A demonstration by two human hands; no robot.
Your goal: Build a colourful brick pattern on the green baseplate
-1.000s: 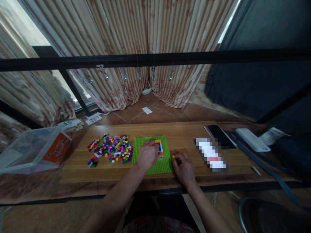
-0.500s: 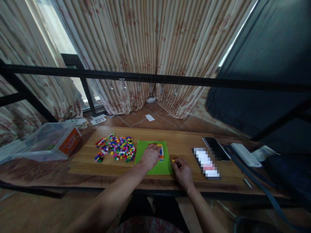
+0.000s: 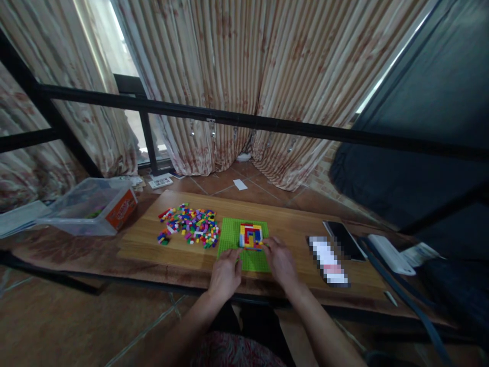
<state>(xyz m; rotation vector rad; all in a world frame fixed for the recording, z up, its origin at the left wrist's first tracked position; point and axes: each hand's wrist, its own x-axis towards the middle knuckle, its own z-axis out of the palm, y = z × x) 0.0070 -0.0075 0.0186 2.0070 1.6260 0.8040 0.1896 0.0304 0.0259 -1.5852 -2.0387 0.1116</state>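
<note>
A small square of coloured toy bricks [image 3: 250,229], with red, yellow, blue and white rows, sits on the green baseplate [image 3: 231,234]. My left hand [image 3: 226,274] rests at the plate's near left edge, its fingers stretched toward the bricks' near left corner, holding nothing that I can see. At the square's near right corner, my right hand [image 3: 281,261] pinches a small yellow brick [image 3: 261,243], partly covered by the fingertips. Left of the plate lies a loose heap of mixed bricks [image 3: 194,224].
A wooden board [image 3: 141,244] lies under everything on the table. To the right are a pixelated phone-like screen [image 3: 326,260] and a dark tablet [image 3: 349,242]. A clear plastic bin [image 3: 82,204] stands far left. A dark metal rail [image 3: 229,116] crosses behind the board.
My left hand has drawn back from over the bricks to the plate's near left edge, uncovering them. My right hand has moved in to the bricks' right corner. The camera view has shifted and tilted.
</note>
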